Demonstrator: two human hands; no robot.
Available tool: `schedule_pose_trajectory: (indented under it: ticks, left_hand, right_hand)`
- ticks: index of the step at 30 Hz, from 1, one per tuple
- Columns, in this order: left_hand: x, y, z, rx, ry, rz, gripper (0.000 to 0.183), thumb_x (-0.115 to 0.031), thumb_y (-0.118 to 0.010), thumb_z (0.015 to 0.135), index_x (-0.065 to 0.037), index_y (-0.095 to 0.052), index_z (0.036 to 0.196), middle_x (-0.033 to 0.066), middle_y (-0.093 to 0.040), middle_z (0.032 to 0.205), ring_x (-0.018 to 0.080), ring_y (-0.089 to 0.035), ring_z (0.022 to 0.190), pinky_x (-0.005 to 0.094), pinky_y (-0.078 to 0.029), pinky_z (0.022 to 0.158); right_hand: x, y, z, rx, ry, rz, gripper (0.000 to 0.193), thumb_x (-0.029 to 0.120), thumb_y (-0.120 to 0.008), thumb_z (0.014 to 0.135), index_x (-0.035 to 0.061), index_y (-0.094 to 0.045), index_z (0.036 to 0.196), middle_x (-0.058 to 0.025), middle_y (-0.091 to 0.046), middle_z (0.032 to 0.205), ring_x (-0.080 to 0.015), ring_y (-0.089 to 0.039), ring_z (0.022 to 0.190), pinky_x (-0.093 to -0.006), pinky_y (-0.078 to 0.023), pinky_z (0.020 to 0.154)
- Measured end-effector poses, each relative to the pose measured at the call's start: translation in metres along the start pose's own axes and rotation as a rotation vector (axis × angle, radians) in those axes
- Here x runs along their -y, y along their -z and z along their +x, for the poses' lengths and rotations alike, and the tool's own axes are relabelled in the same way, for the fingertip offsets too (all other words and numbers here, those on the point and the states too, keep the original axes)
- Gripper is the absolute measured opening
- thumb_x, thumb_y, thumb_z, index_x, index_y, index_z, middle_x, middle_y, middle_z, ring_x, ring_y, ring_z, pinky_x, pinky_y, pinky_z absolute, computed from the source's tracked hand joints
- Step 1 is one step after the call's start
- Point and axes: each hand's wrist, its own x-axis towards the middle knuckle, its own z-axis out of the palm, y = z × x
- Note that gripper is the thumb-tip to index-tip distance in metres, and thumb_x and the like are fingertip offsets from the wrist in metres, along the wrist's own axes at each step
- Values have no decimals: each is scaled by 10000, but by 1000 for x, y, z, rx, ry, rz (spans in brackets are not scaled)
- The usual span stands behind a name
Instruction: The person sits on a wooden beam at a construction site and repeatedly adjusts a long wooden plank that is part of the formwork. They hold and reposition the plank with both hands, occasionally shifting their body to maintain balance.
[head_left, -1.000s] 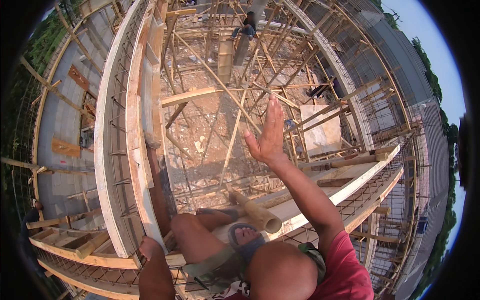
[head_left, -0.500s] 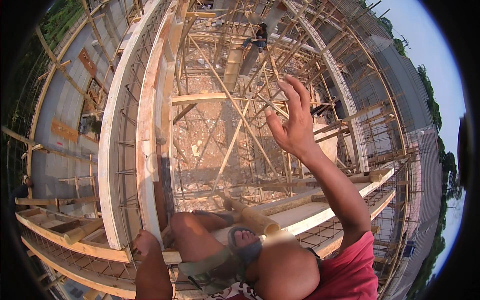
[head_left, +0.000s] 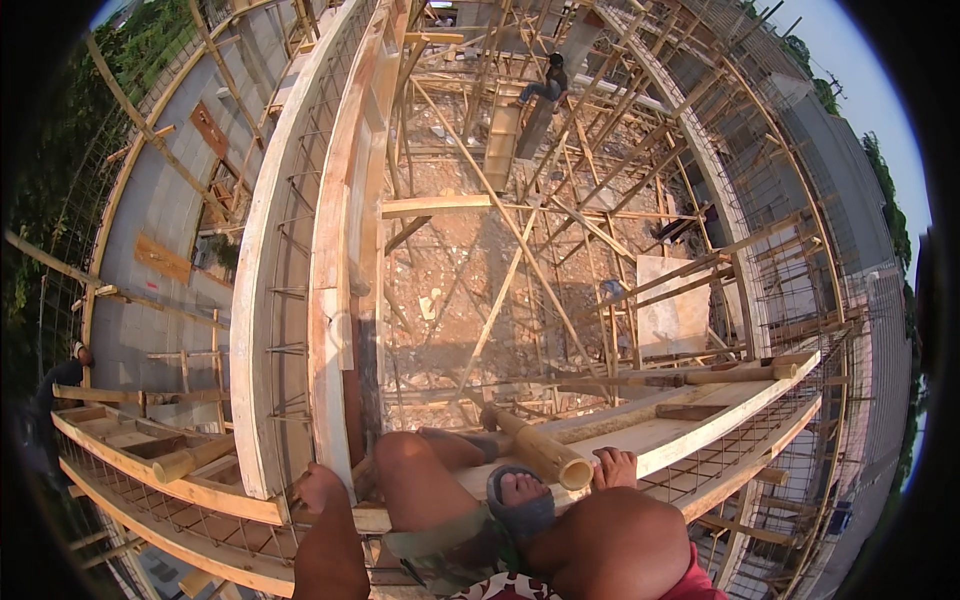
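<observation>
My left hand is closed round the near end of a long upright-edged wooden board, part of the beam formwork running away from me. Its fingertips are partly hidden. To the right, my right hand has its fingers curled over the edge of a pale crosswise formwork board. Beside that hand, the open end of a bamboo pole rests across the boards. My bent knees and a foot in a grey sandal are between my hands.
Far below lies rubble-strewn ground, crossed by bamboo props and a diagonal brace. Steel rebar runs between the form boards. Another person sits on far formwork; at the left edge a second person's arm shows.
My right hand has come down from its raised, spread pose onto the crosswise board. The view has shifted slightly; my left hand keeps its hold on the board end.
</observation>
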Motion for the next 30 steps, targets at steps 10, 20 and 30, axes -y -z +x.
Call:
schedule_pose_trajectory:
  ticks: [10,20,30]
  left_hand:
    - [-1,11,-2,15,31,-96,517,-420,-443,925,-39,-744,1105,198,-715,1171,381,-681,1059,569,-445,962]
    - [-17,33,-17,88,60,-131,542,-409,-402,942,-38,-726,1169,194,-702,1217,408,-667,1087,567,-477,963]
    - [-22,53,-42,73,-132,136,331,-200,-407,1034,3,-666,1073,210,-737,1036,390,-726,986,468,-607,825]
  right_hand:
    - [12,-5,5,-179,-30,23,439,245,-725,762,96,-632,1164,-128,-630,1167,-346,-565,1092,-505,-385,981]
    - [5,-16,3,-203,-47,1,409,241,-757,710,103,-665,1084,-94,-678,1059,-317,-608,990,-484,-410,935]
    - [11,-11,-2,-216,-78,32,315,283,-751,722,81,-700,957,-105,-691,924,-306,-629,892,-457,-421,898]
